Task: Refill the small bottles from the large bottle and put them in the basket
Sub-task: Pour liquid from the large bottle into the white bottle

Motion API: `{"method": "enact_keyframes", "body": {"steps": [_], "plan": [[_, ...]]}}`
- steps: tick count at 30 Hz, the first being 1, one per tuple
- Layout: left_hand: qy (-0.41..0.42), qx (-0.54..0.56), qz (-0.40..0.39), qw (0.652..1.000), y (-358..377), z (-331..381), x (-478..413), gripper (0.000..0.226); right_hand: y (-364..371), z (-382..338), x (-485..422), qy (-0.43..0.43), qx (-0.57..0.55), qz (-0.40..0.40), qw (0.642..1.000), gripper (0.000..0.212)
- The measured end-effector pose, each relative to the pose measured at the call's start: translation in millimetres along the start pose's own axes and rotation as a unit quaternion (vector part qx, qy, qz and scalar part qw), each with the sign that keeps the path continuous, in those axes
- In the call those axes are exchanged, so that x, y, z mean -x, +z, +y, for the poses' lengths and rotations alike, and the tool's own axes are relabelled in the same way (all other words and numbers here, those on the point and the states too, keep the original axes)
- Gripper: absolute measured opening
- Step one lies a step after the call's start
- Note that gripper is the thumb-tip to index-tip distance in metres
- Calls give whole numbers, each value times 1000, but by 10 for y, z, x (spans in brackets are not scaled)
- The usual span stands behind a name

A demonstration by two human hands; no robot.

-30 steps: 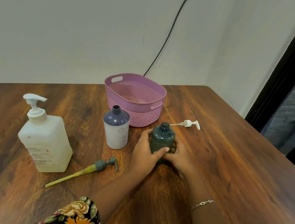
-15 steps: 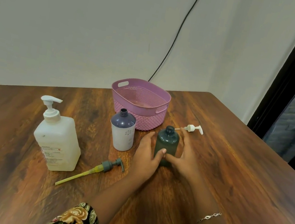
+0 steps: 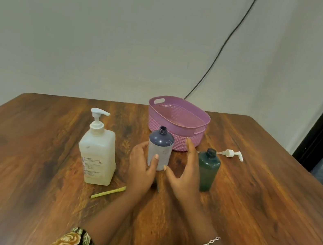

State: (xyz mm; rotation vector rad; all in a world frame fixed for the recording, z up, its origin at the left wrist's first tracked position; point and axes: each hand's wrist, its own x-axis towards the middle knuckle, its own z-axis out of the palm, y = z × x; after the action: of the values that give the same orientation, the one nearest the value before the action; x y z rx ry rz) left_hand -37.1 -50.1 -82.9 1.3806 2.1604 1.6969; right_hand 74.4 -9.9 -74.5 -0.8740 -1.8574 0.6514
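1. The left hand (image 3: 140,168) wraps the purple-topped small bottle (image 3: 159,151) from its left side, thumb across the front; the bottle stands upright on the wooden table (image 3: 250,202), just near of the pink basket (image 3: 178,121).
2. The right hand (image 3: 184,177) is spread wide beside that bottle, fingers apart and holding nothing; whether its thumb touches the bottle I cannot tell.
3. The green small bottle (image 3: 207,170) stands uncapped, just right of the right hand.
4. The large pump bottle (image 3: 97,154) stands to the left with its pump still on; the basket looks empty.
5. Both small bottles are open. A white pump (image 3: 231,154) lies far right, and a yellow dip tube (image 3: 108,192) shows near the left wrist.
6. To do this step well, I judge: keep the left hand low on the bottle so it stays upright, set it close to the large bottle, and line its narrow neck up under the nozzle before any pumping, since the opening is small and spills are likely.
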Motion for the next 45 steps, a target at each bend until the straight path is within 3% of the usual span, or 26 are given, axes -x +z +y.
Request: {"method": "enact_keyframes", "body": {"steps": [4,7,13,17,24,30,37,42,45], "plan": [[-88,53,-106,989,-53,-34,-115,59,221,96,-107,61,-5,-15,998,95],[-132,84,-138,978,-70,-19,-186,62,309,145,-166,103,-21,-46,993,101],[-135,121,-171,968,-63,-97,-277,64,496,237,-319,130,-62,-54,988,92],[-130,148,-199,960,-71,-100,-276,50,599,216,-391,135,-64,-25,988,79],[-140,179,-185,956,-150,-44,-262,47,595,203,-426,136,-40,0,990,78],[-125,175,-168,962,-217,-61,-239,84,416,-32,-370,95,-39,-4,995,74],[-98,274,-159,943,-569,150,-146,73,260,-409,-175,75,-93,-32,992,68],[-91,273,-149,946,-770,209,-31,81,176,-709,0,83,-123,-76,986,66],[-84,277,-128,949,-933,262,52,71,175,-881,102,82,-147,-114,979,68]]}}
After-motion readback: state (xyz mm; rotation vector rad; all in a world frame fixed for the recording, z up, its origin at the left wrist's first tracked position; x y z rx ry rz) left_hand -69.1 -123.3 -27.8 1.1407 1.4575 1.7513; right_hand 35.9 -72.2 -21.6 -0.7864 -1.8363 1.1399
